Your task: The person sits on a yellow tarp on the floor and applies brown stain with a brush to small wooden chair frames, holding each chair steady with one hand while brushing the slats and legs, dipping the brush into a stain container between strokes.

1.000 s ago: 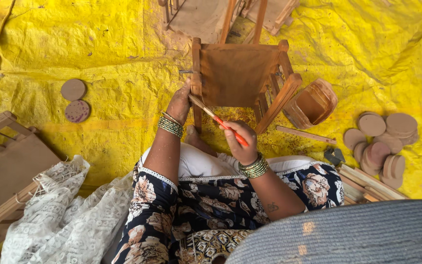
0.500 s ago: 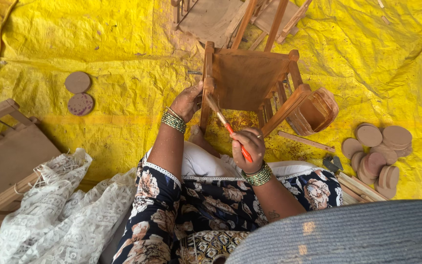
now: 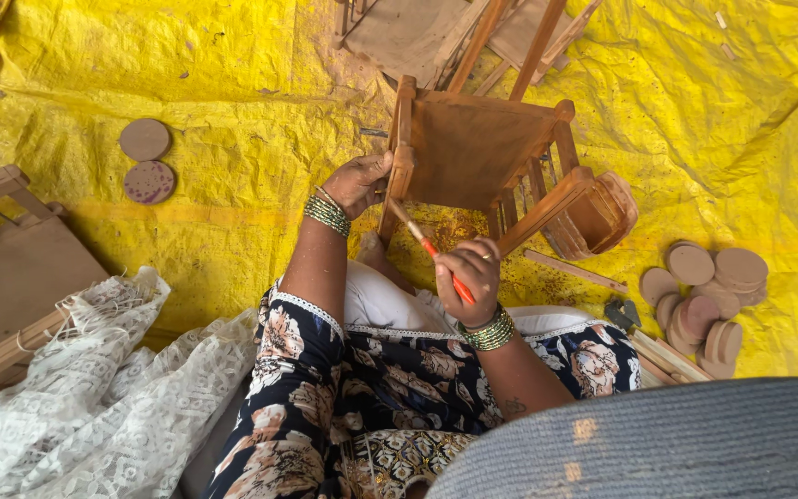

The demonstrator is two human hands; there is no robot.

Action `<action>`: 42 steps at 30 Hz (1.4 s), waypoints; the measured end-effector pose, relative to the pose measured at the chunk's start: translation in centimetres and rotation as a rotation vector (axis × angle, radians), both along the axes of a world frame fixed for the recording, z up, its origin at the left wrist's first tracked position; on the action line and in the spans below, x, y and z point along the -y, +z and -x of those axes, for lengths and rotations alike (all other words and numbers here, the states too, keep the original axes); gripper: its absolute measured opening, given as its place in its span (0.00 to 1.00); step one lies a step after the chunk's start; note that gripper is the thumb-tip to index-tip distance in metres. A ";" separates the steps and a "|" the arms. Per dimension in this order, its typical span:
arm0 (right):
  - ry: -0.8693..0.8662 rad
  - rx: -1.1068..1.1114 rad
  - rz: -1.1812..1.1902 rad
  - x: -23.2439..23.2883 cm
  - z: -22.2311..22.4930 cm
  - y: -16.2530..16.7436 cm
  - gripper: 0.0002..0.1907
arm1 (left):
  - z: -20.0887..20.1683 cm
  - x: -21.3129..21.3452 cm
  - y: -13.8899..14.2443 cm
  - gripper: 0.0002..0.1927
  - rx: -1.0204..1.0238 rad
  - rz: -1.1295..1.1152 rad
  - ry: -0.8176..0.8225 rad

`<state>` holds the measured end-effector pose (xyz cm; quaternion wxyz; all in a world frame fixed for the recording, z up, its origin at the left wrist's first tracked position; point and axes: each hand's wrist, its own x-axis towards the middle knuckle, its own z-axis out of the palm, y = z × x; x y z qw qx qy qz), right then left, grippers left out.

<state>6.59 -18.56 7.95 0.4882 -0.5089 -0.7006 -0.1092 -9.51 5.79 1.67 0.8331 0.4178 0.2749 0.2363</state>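
Note:
A small brown wooden chair frame (image 3: 473,152) lies tipped on the yellow sheet (image 3: 233,83) in front of me. My left hand (image 3: 359,182) grips its near upright rail, holding it steady. My right hand (image 3: 473,270) holds a thin paintbrush (image 3: 427,248) with a red-orange handle, its tip touching the lower part of the same rail. Both wrists wear green and gold bangles. My legs in flowered cloth sit just below the hands.
Two round wooden discs (image 3: 146,159) lie at left. A pile of wooden discs (image 3: 708,291) and sticks lies at right. A small round wooden tub (image 3: 607,212) leans by the chair. More wooden frames sit at far left (image 3: 2,249) and top (image 3: 436,28). White lace cloth (image 3: 94,388) lies lower left.
The view has shifted and the chair now appears slightly further right. My right hand has drawn the brush lower along the rail. My left hand keeps its hold.

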 end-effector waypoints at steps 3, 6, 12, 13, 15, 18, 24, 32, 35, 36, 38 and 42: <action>-0.054 -0.005 -0.036 -0.1 -0.1 -0.5 0.06 | 0.2 0.2 0.3 0.25 0.047 -0.008 -0.018; -0.053 -0.017 -0.059 0.1 -0.5 -1.5 0.06 | 0.3 0.2 0.3 0.24 0.052 -0.011 -0.023; -0.022 -0.052 -0.057 -1.0 -0.7 -2.9 0.04 | 0.4 -0.1 -0.4 0.23 0.044 0.000 -0.014; -0.033 -0.062 -0.082 -1.0 -0.7 -2.7 0.05 | 0.4 -0.3 -0.5 0.23 0.043 0.000 -0.018; -0.047 -0.070 -0.098 -0.5 -0.5 -2.0 0.06 | 0.6 -0.3 -0.7 0.22 0.042 0.013 -0.028; -0.053 -0.036 -0.057 -0.3 0.5 -0.5 0.07 | 0.8 -0.4 -0.6 0.20 0.072 -0.003 -0.039; -0.115 -0.039 -0.098 0.3 2.0 2.9 0.08 | 1.1 -0.1 0.4 0.17 -0.032 0.024 -0.014; -0.214 -0.032 -0.068 0.5 3.9 4.5 0.08 | 1.8 0.5 1.0 0.15 0.007 0.012 -0.008; -0.193 -0.040 -0.021 0.9 4.1 5.5 0.08 | 1.9 0.8 0.8 0.15 0.091 -0.001 -0.024; -0.190 -0.001 0.020 1.2 4.3 5.9 0.08 | 1.9 0.7 0.7 0.15 0.144 -0.016 -0.040; -0.185 0.076 0.089 1.3 4.9 6.7 0.07 | 1.8 0.7 0.7 0.15 0.066 -0.013 -0.018; -0.230 0.027 -0.011 1.0 3.8 8.7 0.07 | 1.9 0.8 0.7 0.15 0.055 0.006 -0.013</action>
